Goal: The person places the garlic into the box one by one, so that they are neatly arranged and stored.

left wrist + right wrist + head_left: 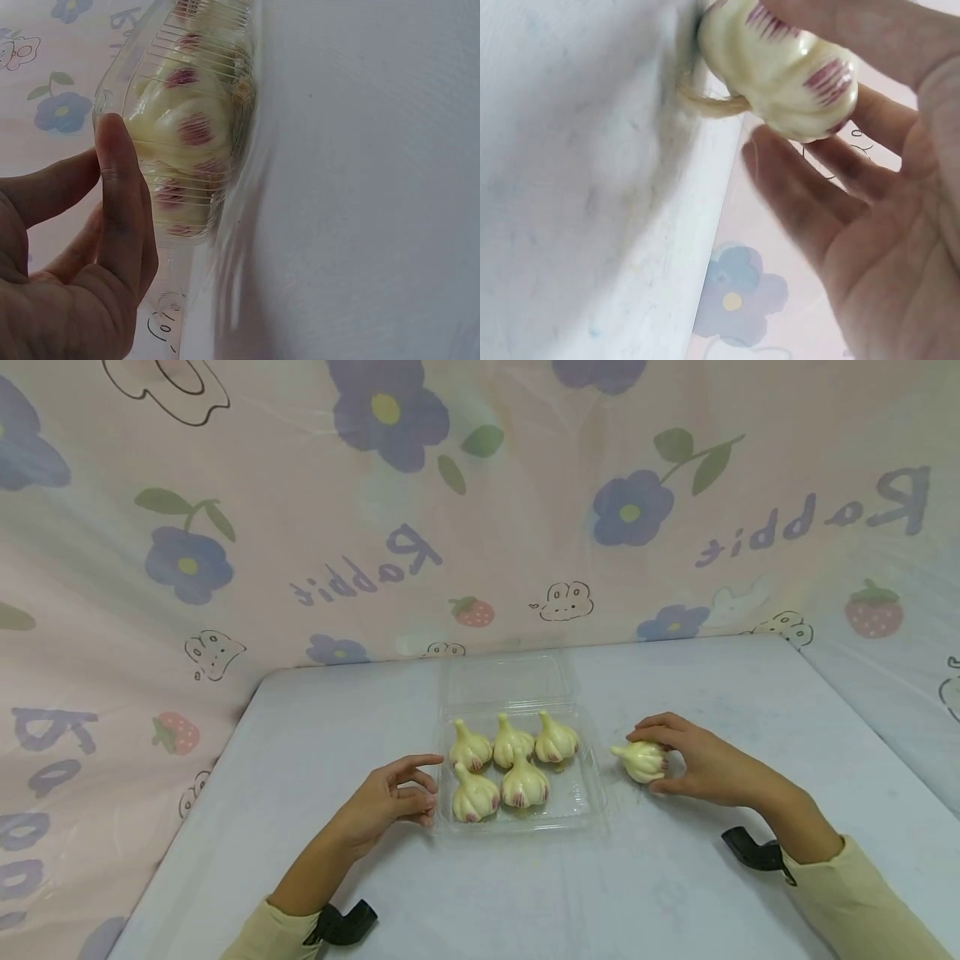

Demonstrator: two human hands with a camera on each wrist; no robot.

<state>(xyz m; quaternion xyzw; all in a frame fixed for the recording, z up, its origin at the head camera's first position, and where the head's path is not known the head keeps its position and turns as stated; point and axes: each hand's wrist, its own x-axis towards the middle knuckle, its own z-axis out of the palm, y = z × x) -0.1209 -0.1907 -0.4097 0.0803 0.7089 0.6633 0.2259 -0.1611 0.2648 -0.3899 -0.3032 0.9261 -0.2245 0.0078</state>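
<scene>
A clear plastic clamshell box (517, 825) lies with its lid folded back, and several garlic bulbs (525, 785) stand in it in two rows. My left hand (386, 802) is at the box's left edge with its fingers loosely bent. In the left wrist view, a fingertip (112, 127) meets or nearly meets the clear rim. Right of the box, my right hand (697, 760) holds another garlic bulb (643, 762) between thumb and fingers, low over the table. The right wrist view shows this bulb's purple streaks and a tuft of root fibres (716, 106).
The transparent lid (506, 679) lies flat behind the box on the white table (337, 718). A patterned cloth (510, 510) rises along the table's back and sides. Black curved pieces (750, 849) are at both wrists, by the cuffs.
</scene>
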